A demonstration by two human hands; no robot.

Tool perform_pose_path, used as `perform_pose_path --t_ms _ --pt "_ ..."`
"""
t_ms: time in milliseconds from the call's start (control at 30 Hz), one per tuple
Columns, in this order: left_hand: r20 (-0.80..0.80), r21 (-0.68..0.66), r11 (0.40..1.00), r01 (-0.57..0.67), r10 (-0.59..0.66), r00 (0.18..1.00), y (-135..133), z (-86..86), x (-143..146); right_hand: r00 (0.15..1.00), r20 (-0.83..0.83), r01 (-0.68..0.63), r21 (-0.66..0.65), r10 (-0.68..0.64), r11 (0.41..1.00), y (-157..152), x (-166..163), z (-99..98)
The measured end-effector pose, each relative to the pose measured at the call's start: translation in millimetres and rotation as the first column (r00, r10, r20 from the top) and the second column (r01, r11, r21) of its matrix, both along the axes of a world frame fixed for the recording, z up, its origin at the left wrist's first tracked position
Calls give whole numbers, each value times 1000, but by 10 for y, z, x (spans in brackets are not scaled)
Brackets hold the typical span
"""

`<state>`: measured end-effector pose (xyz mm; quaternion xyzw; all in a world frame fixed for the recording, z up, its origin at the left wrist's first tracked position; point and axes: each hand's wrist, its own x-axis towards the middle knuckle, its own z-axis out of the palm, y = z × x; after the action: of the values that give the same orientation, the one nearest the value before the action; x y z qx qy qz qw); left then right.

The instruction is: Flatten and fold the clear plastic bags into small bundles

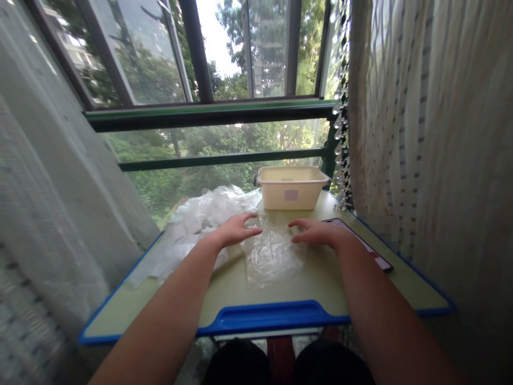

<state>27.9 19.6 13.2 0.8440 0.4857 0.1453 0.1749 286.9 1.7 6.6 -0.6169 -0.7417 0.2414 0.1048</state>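
A clear, crinkled plastic bag [272, 259] lies flat on the middle of the table. My left hand [237, 229] hovers at its upper left side, thumb and fingers apart, with nothing in it. On the opposite side, my right hand [313, 232] has its fingers spread and also holds nothing; whether its fingertips touch the plastic I cannot tell. Left of my left hand, a heap of whitish, see-through plastic bags [212, 211] is piled up, partly hidden by my forearm. Beyond both hands stands a cream plastic bin [294, 195] with a small pale label on its front.
The pale table [320, 289] has a blue rim and a blue tray groove [268, 316] at its near edge. A phone [379, 259] lies at the right, partly behind my forearm. Curtains [436, 133] hang on both sides; a green railing [224, 113] and windows stand behind.
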Motion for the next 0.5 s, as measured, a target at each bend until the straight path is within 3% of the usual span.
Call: perform_pose_path --t_ms 100,267,500 --pt "-60 120 992 -31 38 997 38 -49 29 995 -25 102 148 -100 984 103 -64 -78" --pt "-190 138 985 106 -79 979 20 -127 78 980 -28 194 349 -196 917 230 -196 -215" --pt "-205 103 983 153 -129 970 -22 -131 103 987 -71 163 369 -147 915 284 -267 -325"
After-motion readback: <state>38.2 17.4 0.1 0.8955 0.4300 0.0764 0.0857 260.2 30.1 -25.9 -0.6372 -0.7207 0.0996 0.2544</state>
